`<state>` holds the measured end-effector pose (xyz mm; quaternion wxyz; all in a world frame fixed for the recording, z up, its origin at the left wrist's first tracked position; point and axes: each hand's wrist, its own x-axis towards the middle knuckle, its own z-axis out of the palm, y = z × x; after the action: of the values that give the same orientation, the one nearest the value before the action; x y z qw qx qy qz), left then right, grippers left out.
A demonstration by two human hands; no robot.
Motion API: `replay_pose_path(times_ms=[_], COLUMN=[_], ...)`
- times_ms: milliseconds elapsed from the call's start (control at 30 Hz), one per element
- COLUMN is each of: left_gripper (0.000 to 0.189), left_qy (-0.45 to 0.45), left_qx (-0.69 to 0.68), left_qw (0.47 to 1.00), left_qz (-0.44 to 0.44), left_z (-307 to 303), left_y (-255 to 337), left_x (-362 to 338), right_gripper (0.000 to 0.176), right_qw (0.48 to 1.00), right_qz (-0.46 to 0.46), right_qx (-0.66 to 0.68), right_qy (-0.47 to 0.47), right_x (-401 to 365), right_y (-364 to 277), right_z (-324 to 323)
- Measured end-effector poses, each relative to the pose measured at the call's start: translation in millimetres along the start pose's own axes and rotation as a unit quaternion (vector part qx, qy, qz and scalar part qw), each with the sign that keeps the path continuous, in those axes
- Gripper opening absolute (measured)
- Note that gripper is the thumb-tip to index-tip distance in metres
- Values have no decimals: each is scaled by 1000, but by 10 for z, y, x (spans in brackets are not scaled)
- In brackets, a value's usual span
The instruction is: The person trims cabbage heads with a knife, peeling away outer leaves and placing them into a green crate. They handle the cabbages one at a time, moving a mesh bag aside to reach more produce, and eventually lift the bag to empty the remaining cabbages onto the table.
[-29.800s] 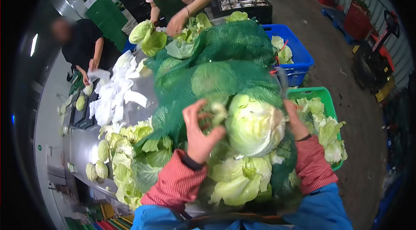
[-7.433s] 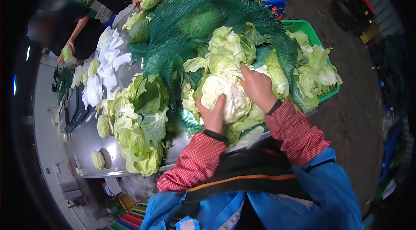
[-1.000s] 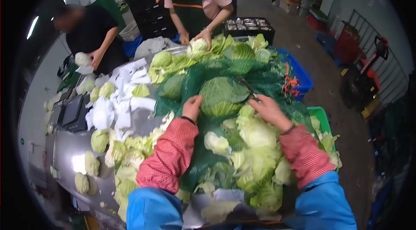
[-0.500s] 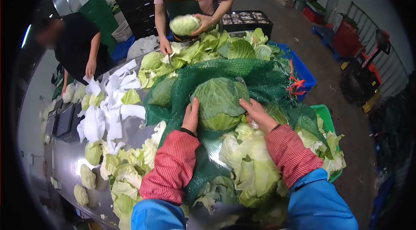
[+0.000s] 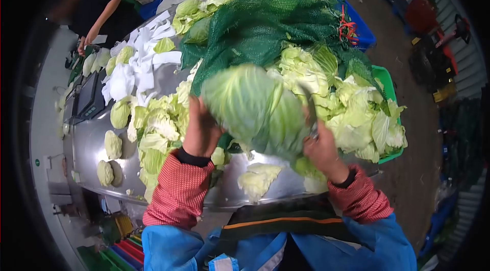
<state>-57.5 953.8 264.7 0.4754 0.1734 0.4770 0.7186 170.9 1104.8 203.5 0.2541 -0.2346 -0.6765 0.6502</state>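
Observation:
A large green cabbage, slightly blurred, is held up in front of me over the metal table. My left hand supports it on its left side, palm against the leaves. At its right side my right hand has its fingers wrapped round the handle of a knife, whose blade points up beside the cabbage. Behind lies a green mesh bag with a red tie. Loose cabbage leaves are heaped at the right, and more leaves lie at the left.
The metal table carries small trimmed cabbages, white foam sleeves and a dark scale. A green crate and a blue crate stand at the right. Two people work across the table and at the far left.
The cabbage has come off the mesh bag, nearer to me, and its paler side shows. The knife now shows clearly in my right hand. The view has tilted down.

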Motion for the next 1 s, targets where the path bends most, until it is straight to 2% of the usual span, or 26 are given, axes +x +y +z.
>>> replay_pose_path(times_ms=[67,133,200,233,267,300,333,367,400,467,500,533,567,600,667,700,800,833,933,1000], left_gripper=[80,74,71,79,84,89,93,107,108,111,113,111,109,107,104,102,102,102,102,101], left_qy=[23,84,163,158,179,201,220,223,220,214,171,141,172,202,208,215,204,208,234,241], left_qx=[15,-1,87,61,182,297,409,424,458,520,555,645,625,607,550,481,424,422,419,411], left_qw=[999,996,983,985,965,929,878,868,848,805,791,736,747,756,796,838,873,871,867,869], left_qz=[19,31,0,26,60,90,117,129,152,191,194,151,144,138,145,141,132,139,134,131], left_z=[-212,-511,-490,-406,-311,-217,-123,-40,86,327,343,377,324,207,-132,-232,-338,-343,-272,-219], left_y=[-353,-814,-1009,-1037,-1010,-1006,-1008,-1007,-968,-944,-1005,-1074,-1100,-1099,-1083,-1096,-1089,-1110,-1114,-1105], left_x=[-215,-352,-533,-621,-649,-728,-808,-852,-901,-1023,-1027,-1050,-1056,-1054,-1069,-1079,-1112,-1108,-1102,-1060], right_gripper=[58,51,44,41,37,32,32,32,32,34,33,33,36,37,39,39,36,33,25,20], right_qw=[991,997,990,982,970,973,982,985,981,970,965,959,962,970,961,969,975,969,934,911], right_qz=[-78,27,118,151,182,201,169,131,92,123,130,134,115,144,207,159,32,13,-42,-71], right_qx=[-108,-60,21,75,129,80,2,-75,-150,-185,-202,-220,-207,-125,43,26,-87,-136,-286,-328], right_qy=[-15,-52,-80,-87,-92,-83,-84,-83,-78,-99,-106,-114,-137,-151,-181,-189,-201,-204,-211,-239], right_x=[-361,-600,-755,-760,-739,-704,-705,-682,-654,-655,-662,-674,-679,-663,-639,-598,-575,-599,-557,-514], right_y=[223,457,666,766,824,662,581,529,476,363,317,270,220,267,408,443,663,712,233,78], right_z=[154,290,344,299,273,264,256,242,241,280,345,392,406,393,349,270,238,244,272,349])
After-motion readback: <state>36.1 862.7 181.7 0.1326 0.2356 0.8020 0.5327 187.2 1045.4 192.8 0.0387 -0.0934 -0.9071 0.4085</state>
